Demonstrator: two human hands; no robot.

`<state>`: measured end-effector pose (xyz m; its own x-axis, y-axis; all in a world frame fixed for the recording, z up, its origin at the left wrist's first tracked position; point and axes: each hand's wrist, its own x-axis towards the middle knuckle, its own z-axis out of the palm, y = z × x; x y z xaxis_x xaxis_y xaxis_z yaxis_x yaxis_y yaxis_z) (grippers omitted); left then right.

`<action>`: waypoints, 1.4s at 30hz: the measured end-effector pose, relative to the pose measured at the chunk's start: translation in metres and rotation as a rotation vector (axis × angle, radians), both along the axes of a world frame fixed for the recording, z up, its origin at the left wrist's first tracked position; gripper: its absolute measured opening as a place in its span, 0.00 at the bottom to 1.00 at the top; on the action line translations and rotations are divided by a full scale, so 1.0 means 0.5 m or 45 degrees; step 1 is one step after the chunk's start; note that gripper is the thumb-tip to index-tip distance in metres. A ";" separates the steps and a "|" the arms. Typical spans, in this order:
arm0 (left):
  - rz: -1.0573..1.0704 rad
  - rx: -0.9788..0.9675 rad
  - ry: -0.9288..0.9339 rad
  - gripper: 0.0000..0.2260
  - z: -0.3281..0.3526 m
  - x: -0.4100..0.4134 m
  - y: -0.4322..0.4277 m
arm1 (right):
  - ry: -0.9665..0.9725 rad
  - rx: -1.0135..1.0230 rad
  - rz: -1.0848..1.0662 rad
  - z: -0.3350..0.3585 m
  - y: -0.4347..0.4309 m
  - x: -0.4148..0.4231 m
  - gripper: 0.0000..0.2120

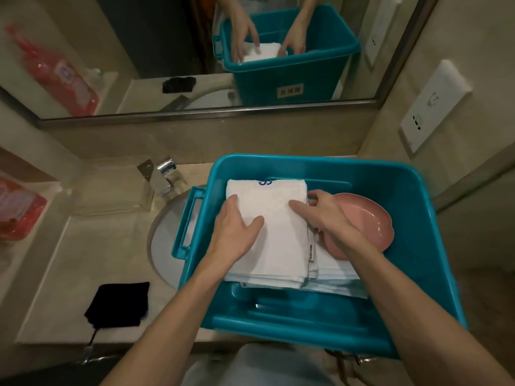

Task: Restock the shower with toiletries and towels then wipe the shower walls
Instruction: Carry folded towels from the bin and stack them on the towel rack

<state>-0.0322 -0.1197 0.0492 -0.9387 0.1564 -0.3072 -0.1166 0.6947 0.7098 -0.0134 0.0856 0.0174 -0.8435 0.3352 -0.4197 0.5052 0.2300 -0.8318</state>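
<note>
**A:** Which step was in hand there?

**B:** Fetching towels, I'd say. The folded white towel (276, 240) lay on top of a stack (334, 274) inside the teal storage bin (418, 218), which sat over the sink basin (164, 246). The left hand (237, 232) lay flat on the towel with its thumb spread. The right hand (326, 215) pinched the towel's right edge, thumb on top and fingers curled down the side, just beside a pink dish (370, 227).

**A:** And the next move?

**B:** Probably lifting that top towel free without dragging the ones beneath it, then carrying it to the shower. Wiping looked a long way off, since the black cloth (119, 302) sat untouched on the counter.
</note>
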 end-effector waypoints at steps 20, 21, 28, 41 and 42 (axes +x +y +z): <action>0.147 -0.185 -0.077 0.23 -0.005 -0.061 0.051 | -0.016 0.479 0.597 0.036 0.101 -0.051 0.16; 0.126 -0.219 -0.054 0.26 -0.005 -0.059 0.053 | -0.047 0.520 0.631 0.041 0.102 -0.055 0.15; 0.084 -0.151 -0.114 0.19 0.009 -0.059 0.038 | -0.240 0.277 0.560 0.055 0.087 -0.056 0.07; 0.110 -0.009 -0.153 0.19 0.016 -0.056 0.030 | -0.208 0.421 0.492 0.038 0.093 -0.028 0.09; 0.110 0.003 -0.143 0.19 0.015 -0.055 0.032 | -0.248 0.405 0.501 0.042 0.092 -0.025 0.12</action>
<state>-0.0598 -0.1040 0.0568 -0.9083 0.0774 -0.4111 -0.2547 0.6773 0.6902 -0.0260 0.1315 0.0382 -0.8476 0.1461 -0.5101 0.4683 0.6581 -0.5896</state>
